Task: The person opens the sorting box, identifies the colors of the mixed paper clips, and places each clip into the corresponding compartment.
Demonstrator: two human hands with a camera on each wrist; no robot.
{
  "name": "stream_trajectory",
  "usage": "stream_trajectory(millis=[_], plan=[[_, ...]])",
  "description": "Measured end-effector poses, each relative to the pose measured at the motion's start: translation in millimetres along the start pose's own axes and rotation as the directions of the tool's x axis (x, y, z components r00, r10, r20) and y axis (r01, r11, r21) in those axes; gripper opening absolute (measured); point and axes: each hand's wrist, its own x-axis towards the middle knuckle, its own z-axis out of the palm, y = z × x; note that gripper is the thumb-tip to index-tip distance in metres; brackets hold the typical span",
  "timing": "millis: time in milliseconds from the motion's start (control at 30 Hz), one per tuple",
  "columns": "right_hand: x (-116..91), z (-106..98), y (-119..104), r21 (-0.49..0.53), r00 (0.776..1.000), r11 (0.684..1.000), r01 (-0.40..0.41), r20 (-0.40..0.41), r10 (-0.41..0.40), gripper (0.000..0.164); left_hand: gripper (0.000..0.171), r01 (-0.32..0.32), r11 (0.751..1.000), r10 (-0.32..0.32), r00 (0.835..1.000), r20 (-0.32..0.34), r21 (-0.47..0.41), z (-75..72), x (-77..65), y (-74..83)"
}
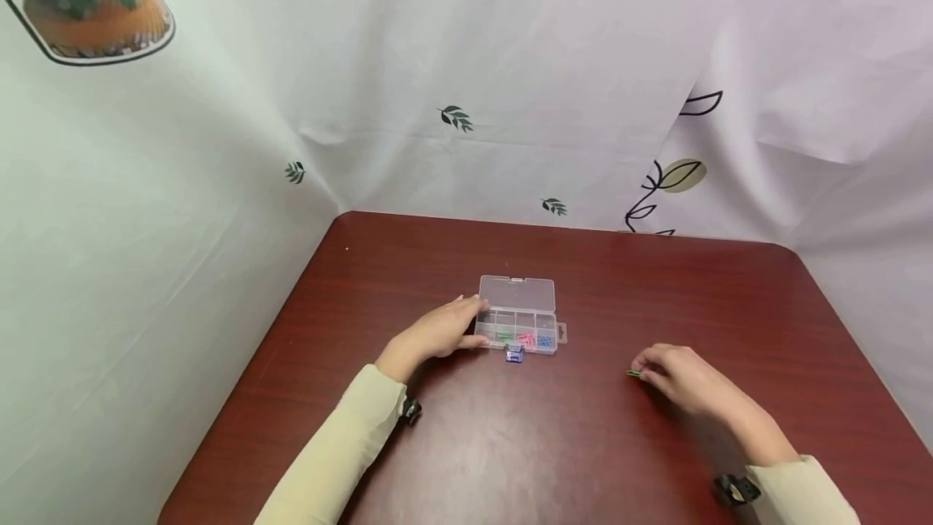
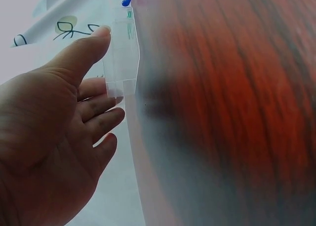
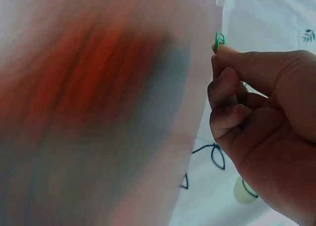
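Note:
A clear plastic compartment box [image 1: 517, 329] lies on the table with its lid [image 1: 517, 294] raised at the back. Green pieces [image 1: 504, 336], pink pieces [image 1: 526, 339] and blue pieces [image 1: 544, 341] lie in separate front compartments. A small blue piece [image 1: 513, 354] sits at its front edge. My left hand [image 1: 446, 327] rests at the box's left end, thumb at the front corner, fingers extended toward the back; the left wrist view shows the fingers loose. To the right, apart from the box, my right hand [image 1: 681, 375] pinches a green paper clip [image 3: 219, 38] between thumb and forefinger.
The dark red wooden table [image 1: 437, 444] has rounded far corners. White patterned cloth [image 1: 510, 63] hangs behind it and along both sides. A hanging tab [image 1: 562, 333] sticks out from the box's right end. Each wrist bears a small dark camera.

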Motion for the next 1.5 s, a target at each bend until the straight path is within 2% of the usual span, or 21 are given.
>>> stream_trajectory(millis=[367,700,1000,1200,1500], plan=[[27.6,1.5,-20.2,0.017,0.998,1.0,0.004,-0.058,-0.003,0.013,0.06,0.019,1.0,-0.019,1.0,0.023,-0.008,-0.8,0.4,1.6],[64.1,9.5,-44.0,0.06,0.999,0.998,0.014,-0.048,-0.012,0.012,0.059,0.017,1.0,-0.017,1.0,0.014,-0.007,-0.7,0.7,1.0],[95.5,18.3,-60.7,0.108,0.999,0.994,0.019,-0.04,-0.015,0.007,0.061,0.042,0.999,-0.042,0.999,0.026,0.011,-1.1,1.4,0.3],[115.3,27.6,-70.8,0.138,0.998,0.989,0.059,-0.035,-0.054,0.004,0.061,0.03,0.999,-0.03,0.999,0.019,0.025,-2.5,2.2,0.2],[133.3,37.3,-84.6,0.155,0.999,0.987,0.049,-0.018,-0.046,0.005,0.059,0.02,1.0,-0.021,1.0,0.011,0.011,-1.1,3.9,-1.6]])
